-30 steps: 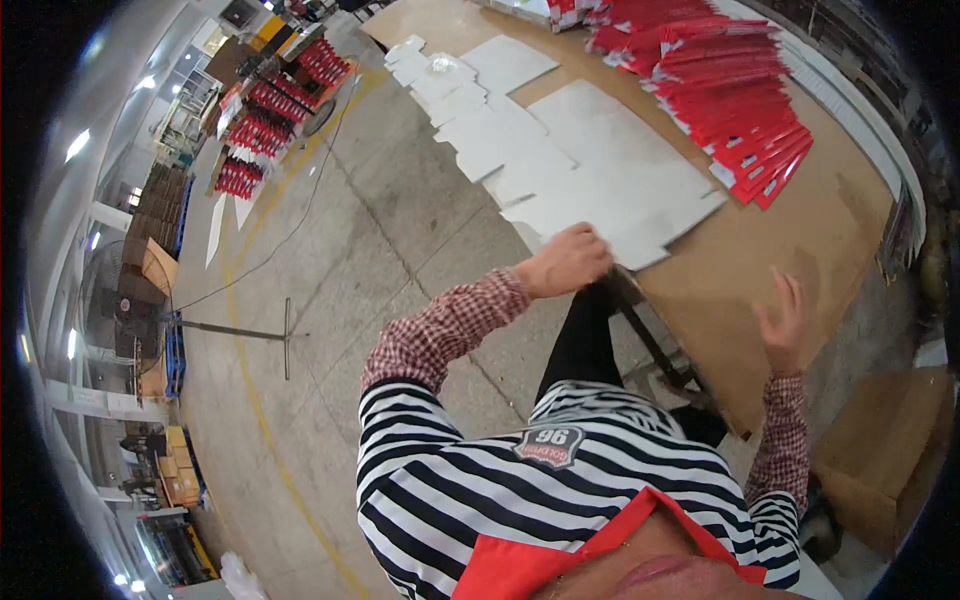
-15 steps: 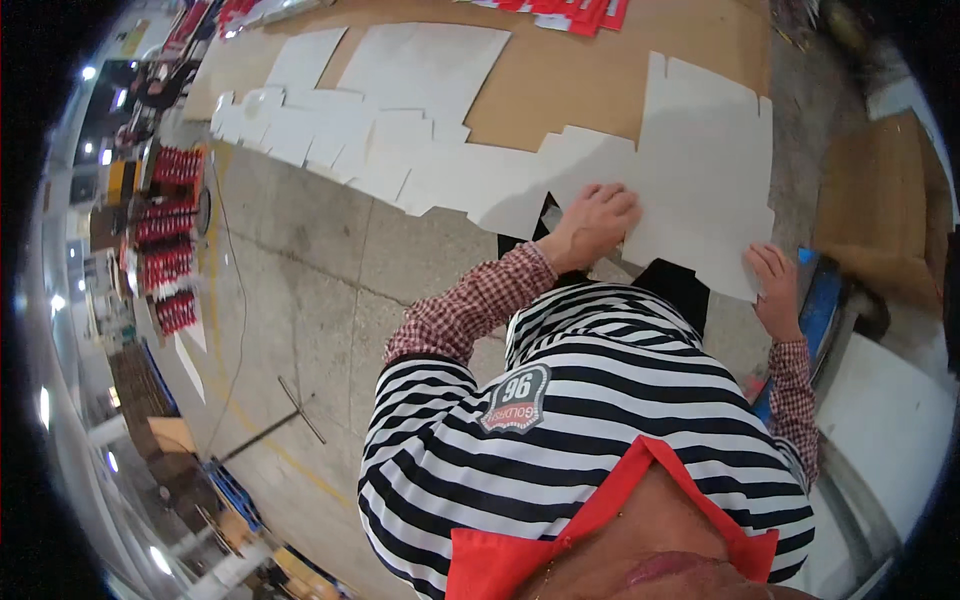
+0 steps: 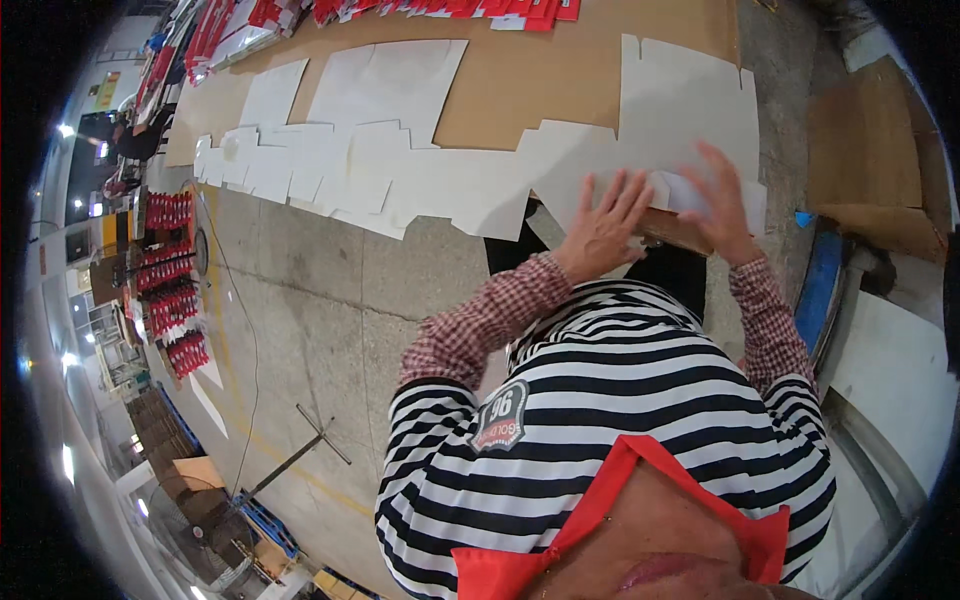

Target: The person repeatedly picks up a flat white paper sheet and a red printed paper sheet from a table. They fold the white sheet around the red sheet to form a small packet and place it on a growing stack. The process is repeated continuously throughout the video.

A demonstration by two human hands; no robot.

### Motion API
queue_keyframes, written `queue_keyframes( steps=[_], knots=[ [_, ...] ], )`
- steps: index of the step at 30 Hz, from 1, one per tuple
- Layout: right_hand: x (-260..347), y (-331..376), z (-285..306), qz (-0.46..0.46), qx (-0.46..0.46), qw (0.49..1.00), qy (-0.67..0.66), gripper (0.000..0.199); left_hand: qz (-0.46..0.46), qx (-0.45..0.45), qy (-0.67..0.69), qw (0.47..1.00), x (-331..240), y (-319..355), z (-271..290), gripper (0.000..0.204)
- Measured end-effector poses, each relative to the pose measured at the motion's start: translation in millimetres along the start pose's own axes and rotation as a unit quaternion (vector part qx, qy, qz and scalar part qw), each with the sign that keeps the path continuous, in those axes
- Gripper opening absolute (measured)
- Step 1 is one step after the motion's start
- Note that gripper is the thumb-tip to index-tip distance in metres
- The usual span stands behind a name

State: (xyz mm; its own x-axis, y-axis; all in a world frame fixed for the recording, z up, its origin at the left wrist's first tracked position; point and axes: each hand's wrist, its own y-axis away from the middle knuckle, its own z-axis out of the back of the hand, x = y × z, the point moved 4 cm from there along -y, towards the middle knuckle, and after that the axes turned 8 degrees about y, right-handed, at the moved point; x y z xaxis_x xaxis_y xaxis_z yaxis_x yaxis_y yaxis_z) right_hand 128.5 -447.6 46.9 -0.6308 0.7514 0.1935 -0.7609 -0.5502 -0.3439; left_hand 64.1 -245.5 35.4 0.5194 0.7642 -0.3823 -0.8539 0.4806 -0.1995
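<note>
A large white die-cut cardboard sheet lies at the right end of the brown-topped table. Its near edge is turned up in a fold, showing a pale flap and a brown edge below. My left hand rests palm down beside that fold, fingers stretched and spread. My right hand is at the fold's right part, its fingers apart and smeared by motion. Whether its fingertips touch the flap is hard to see. More white cardboard blanks overlap in a row to the left.
Stacks of red-and-white pieces lie along the table's far side. At the right stand an open brown carton and a blue-edged frame. A T-shaped metal stand and a cable are on the concrete floor at left.
My right hand has moved inward and away from me, from the sheet's right corner. The sheet's near edge has folded up. My left hand has spread its fingers and sits slightly lower.
</note>
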Motion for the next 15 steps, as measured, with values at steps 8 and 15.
queue_keyframes(
  steps=[8,15],
  knots=[
    [0.6,2.2,-22.9,0.034,0.096,0.995,-0.019,0.066,0.336,-0.061,0.29,0.894,101.8,31.3,47.5,0.031],
    [-1.5,9.4,-21.1,0.002,0.107,0.994,0.024,0.061,0.022,-0.026,-0.071,0.997,33.7,9.7,5.4,0.062]
  ],
)
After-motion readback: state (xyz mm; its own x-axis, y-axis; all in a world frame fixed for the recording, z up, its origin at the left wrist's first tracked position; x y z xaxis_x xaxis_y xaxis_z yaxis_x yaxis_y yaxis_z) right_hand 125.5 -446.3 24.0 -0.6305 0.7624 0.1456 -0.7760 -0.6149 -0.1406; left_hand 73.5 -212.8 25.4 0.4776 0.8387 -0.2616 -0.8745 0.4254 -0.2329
